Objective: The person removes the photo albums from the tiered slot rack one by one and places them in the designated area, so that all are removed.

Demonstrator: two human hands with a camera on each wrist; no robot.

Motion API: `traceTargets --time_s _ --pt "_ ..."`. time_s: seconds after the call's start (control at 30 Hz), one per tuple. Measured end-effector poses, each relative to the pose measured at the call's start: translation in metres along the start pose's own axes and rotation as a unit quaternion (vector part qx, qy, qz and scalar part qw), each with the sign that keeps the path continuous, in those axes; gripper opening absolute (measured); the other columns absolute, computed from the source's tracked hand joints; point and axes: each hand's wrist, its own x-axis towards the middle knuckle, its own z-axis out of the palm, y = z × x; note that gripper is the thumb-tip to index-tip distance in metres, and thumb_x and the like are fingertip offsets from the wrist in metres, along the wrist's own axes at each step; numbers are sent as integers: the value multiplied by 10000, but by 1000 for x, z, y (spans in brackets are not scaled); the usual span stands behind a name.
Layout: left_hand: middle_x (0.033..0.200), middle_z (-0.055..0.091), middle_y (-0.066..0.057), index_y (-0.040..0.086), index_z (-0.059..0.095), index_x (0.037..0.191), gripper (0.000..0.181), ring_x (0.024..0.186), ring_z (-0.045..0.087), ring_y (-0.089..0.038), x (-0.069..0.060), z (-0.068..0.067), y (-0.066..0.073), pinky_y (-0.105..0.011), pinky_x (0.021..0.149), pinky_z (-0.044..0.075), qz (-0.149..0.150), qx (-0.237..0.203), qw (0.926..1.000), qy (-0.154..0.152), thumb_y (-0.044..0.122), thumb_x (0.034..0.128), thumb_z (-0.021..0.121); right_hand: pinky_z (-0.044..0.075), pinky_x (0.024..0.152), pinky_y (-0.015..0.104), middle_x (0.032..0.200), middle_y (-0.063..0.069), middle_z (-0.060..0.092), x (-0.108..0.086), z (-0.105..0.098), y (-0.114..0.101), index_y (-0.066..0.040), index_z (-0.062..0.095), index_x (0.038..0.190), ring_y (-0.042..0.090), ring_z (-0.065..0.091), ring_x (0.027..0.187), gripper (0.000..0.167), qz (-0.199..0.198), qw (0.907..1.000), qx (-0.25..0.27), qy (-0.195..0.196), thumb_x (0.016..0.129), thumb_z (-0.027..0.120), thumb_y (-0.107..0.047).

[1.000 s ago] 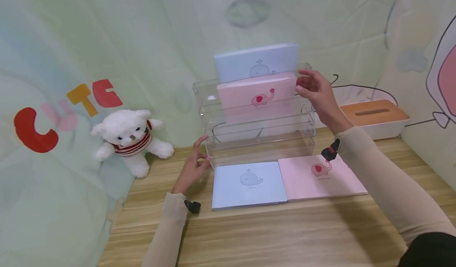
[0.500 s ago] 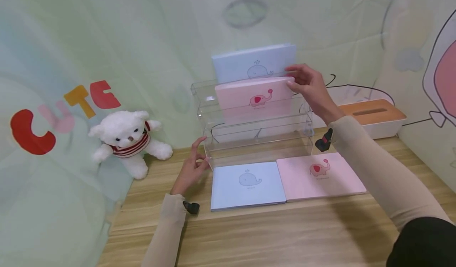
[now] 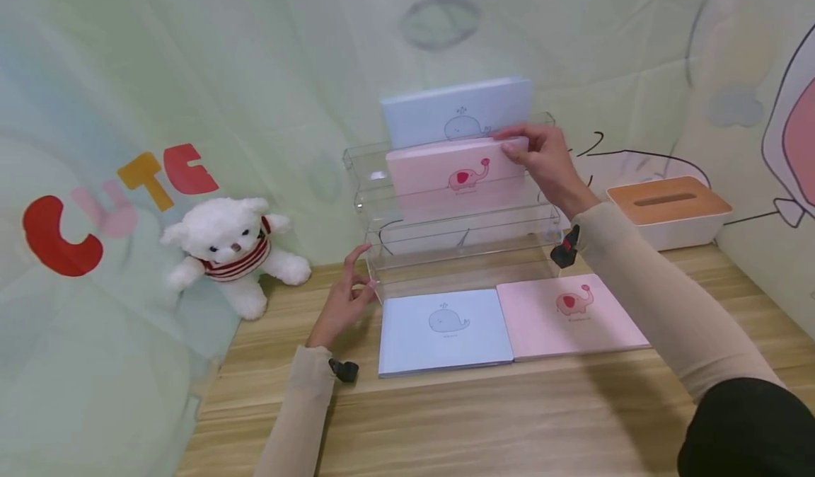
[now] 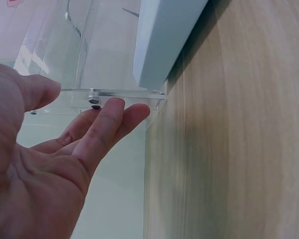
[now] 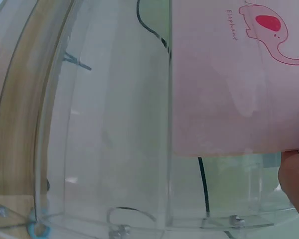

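Note:
In the head view my right hand (image 3: 544,158) pinches the top right corner of a pink elephant book (image 3: 423,173), thumb in front and fingers behind. That book stands upright in a clear tiered rack (image 3: 414,270). One tier behind it is an upright blue whale book (image 3: 414,117). My left hand (image 3: 344,307) touches the rack's left side low down; in the left wrist view its fingers (image 4: 102,129) lie fairly straight against the clear side panel. On the table before the rack lie another blue whale book (image 3: 407,339) and another pink elephant book (image 3: 531,328), side by side.
A white plush bear (image 3: 232,240) in a striped top sits left of the rack. To the right stands a white tissue box (image 3: 684,233) with a wood-coloured lid. A printed curtain (image 3: 305,52) hangs behind the wooden table (image 3: 446,420).
My right hand has slid left from the pink book's right edge onto its top corner and now grips it. The left hand stays at the rack's side; the books have not visibly moved.

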Motion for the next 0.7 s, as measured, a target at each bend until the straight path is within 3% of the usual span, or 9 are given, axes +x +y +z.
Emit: traceTargets --time_s 0.2,0.47,0.7 --pt "1131 749 -254 456 203 1654 762 869 814 -343 0 0 0 -438 868 600 -29 -2 10000 -3 132 1095 608 432 819 227 1131 -160 726 0 4 3 -142 806 1247 115 475 1130 230 349 9988 -162 287 1045 705 -185" --pt "1136 751 -256 454 204 1652 758 870 814 -344 -1 -1 0 -419 862 592 -64 48 10000 -11 137 1096 609 528 945 177 1297 9 753 2 12 3 -127 795 1264 109 567 1270 246 398 9979 -113 491 1048 691 -181" --pt "1128 741 -270 443 219 1655 751 883 807 -374 1 0 3 -454 881 609 -57 -71 10000 5 124 1094 603 548 936 189 1245 9 785 2 17 2 -155 819 1219 114 616 1223 218 433 9949 -114 905 1039 697 -168"
